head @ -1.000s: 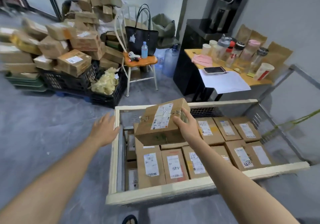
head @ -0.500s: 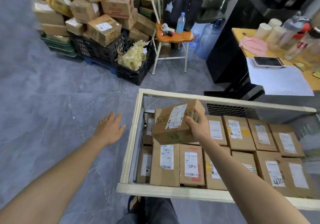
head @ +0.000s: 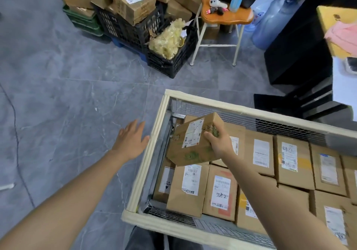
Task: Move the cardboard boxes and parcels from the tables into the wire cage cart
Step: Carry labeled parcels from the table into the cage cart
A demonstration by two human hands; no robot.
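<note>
Box (head: 190,152) lowered, gripped by right hand (head: 220,143)

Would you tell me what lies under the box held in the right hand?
The right hand holds the tilted box above labelled cardboard boxes packed in the wire cage cart. Their parts straight beneath it are covered, so whether a gap waits there cannot be seen.

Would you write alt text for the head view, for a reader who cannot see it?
A right hand grips a tilted, labelled cardboard box over the left end of a wire cage cart packed with parcels. The left hand hovers open beside the cart's rim. Beyond, more boxes are piled on black crates near a stool.
</note>
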